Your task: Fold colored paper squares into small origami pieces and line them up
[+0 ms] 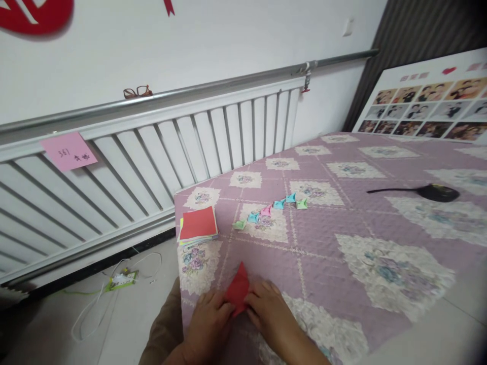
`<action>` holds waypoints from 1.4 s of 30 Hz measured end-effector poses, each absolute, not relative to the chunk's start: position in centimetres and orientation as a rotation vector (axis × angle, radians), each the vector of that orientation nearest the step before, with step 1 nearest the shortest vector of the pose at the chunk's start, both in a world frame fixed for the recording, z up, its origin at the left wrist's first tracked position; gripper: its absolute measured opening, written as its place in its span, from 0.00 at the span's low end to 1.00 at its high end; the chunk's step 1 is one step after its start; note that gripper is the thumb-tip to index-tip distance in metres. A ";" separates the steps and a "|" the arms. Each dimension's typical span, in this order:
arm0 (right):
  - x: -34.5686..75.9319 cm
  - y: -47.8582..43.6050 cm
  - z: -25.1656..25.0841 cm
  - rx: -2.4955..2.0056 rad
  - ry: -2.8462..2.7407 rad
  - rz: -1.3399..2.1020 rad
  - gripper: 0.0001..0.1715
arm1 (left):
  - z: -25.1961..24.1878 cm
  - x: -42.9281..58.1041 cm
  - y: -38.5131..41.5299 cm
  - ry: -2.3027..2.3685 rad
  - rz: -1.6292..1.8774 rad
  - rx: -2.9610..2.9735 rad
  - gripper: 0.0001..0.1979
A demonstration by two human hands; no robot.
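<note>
A folded red paper [238, 287] lies on the purple quilted bedspread [327, 238] near its front corner, its point sticking up away from me. My left hand [207, 319] presses its lower left edge with closed fingers. My right hand [268, 309] pinches its lower right edge. A stack of square coloured papers [198, 224] with a red sheet on top sits to the upper left of my hands. Several small folded paper pieces [271, 209] in green, blue and pink lie in a row beyond.
A black object with a long handle [433, 192] lies at the right on the bedspread. A white slatted radiator cover [152, 152] carries a pink note [69, 151], with glasses [137, 92] on the pipe above. A photo board [429, 109] leans at the back right. Cords [114, 284] lie on the floor.
</note>
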State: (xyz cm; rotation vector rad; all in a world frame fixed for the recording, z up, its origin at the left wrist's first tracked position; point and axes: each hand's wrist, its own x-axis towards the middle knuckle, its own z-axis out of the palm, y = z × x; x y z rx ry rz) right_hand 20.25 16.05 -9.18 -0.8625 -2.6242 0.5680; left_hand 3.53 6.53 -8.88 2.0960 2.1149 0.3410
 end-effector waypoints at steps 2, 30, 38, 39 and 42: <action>20.4 16.2 -8.9 -0.879 -2.622 0.590 0.06 | -8.7 3.2 6.2 2.150 0.392 2.020 0.07; 18.8 16.0 -8.2 -1.204 -2.503 0.402 0.09 | -7.2 2.2 7.1 2.336 0.323 1.625 0.10; 18.7 16.1 -7.9 -1.233 -2.524 0.414 0.09 | -6.8 2.1 7.7 2.357 0.181 1.578 0.08; 18.7 16.1 -7.9 -1.234 -2.528 0.420 0.09 | -6.8 2.1 7.8 2.363 0.177 1.573 0.07; 18.7 16.2 -7.9 -1.263 -2.525 0.435 0.07 | -6.9 2.3 7.6 2.319 0.203 1.716 0.06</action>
